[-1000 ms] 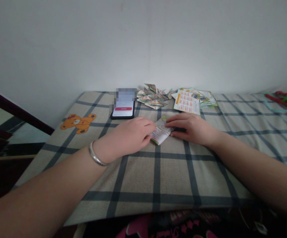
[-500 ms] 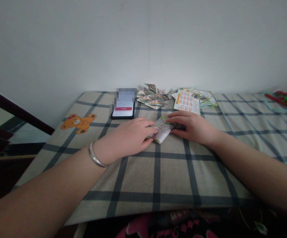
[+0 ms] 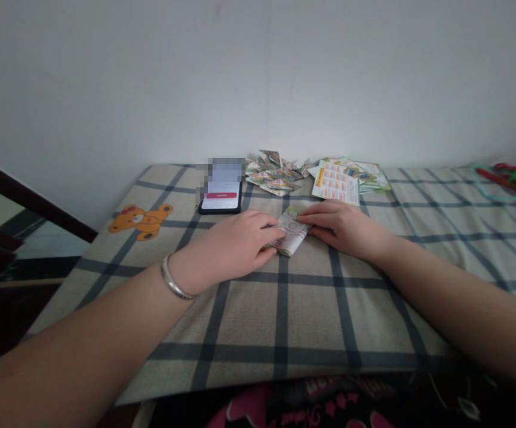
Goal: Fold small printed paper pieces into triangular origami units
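A small folded sheet of printed paper, white with green and pink print, lies on the checked tablecloth. My left hand, with a silver bangle at the wrist, holds its left edge, fingertips on top and the thumb near the front corner. On the opposite side, my right hand has its fingers pressed together on the paper's right edge. The right thumb is partly hidden under the fingers. Both hands rest low over the cloth.
Behind the hands lie a pile of folded paper pieces and a stack of printed sheets. A phone with a lit screen and a teddy bear sticker are at left. A clear tray with red and green things sits far right.
My right fingers have moved a little closer together and onto the paper's right edge, closing the gap under them. My left hand has hardly moved.
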`<act>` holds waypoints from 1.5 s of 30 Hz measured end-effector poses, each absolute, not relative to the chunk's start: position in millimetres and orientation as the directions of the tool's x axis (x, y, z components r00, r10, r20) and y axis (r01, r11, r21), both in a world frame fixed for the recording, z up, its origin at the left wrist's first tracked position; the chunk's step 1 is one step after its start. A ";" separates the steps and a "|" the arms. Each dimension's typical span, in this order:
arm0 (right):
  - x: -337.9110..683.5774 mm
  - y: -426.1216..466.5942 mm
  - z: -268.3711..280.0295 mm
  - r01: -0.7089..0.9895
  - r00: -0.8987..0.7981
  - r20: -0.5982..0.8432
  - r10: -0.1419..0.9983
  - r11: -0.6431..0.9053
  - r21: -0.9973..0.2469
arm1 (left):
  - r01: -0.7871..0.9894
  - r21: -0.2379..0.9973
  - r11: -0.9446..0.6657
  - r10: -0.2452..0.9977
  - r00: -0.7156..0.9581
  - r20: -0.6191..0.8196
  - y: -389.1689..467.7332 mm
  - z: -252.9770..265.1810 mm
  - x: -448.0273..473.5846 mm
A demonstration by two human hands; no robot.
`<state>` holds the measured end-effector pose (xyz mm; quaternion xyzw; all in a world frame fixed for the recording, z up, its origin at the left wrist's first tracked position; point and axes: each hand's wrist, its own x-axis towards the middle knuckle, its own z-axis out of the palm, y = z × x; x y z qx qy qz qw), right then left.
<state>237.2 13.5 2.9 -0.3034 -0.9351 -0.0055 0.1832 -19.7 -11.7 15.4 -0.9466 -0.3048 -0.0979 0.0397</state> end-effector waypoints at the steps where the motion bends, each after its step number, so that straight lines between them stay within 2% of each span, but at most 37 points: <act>1: 237.2 13.6 2.6 0.568 -0.748 0.349 0.564 0.816 -0.101 | 0.586 -0.010 -0.811 0.570 0.793 0.215 -11.8 15.2 -19.6; 9: 236.4 14.6 -1.7 0.549 -0.749 0.384 0.540 0.830 -0.098 | 0.583 0.008 -0.812 0.569 0.790 0.226 -11.1 13.4 -19.0; 15: 234.3 11.8 2.7 0.558 -0.725 0.380 0.574 0.813 -0.165 | 0.598 0.020 -0.801 0.588 0.781 0.211 -13.5 15.6 -18.8; 22: 232.3 6.6 5.4 0.508 -0.753 0.395 0.526 0.847 -0.160 | 0.627 0.057 -0.777 0.622 0.751 0.220 -15.5 15.6 -15.9; 27: 227.4 2.6 7.8 0.483 -0.709 0.398 0.582 0.812 -0.328 | 0.668 0.016 -0.744 0.657 0.726 0.203 -19.7 13.2 -13.3; 31: 224.2 2.6 5.8 0.582 -0.572 0.357 0.738 0.673 -0.457 | 0.665 -0.016 -0.746 0.650 0.734 0.196 -19.4 12.2 -13.9; 33: 223.6 4.3 4.2 0.660 -0.501 0.346 0.793 0.609 -0.440 | 0.640 -0.038 -0.767 0.622 0.757 0.199 -18.5 12.4 -14.7; 38: 222.8 11.1 1.9 0.784 -0.473 0.321 0.821 0.558 -0.272 | 0.633 -0.058 -0.772 0.614 0.766 0.189 -18.9 15.7 -13.8; 45: 216.9 12.9 1.7 0.824 -0.444 0.276 0.853 0.509 -0.250 | 0.672 -0.078 -0.737 0.646 0.733 0.211 -21.6 12.9 -10.3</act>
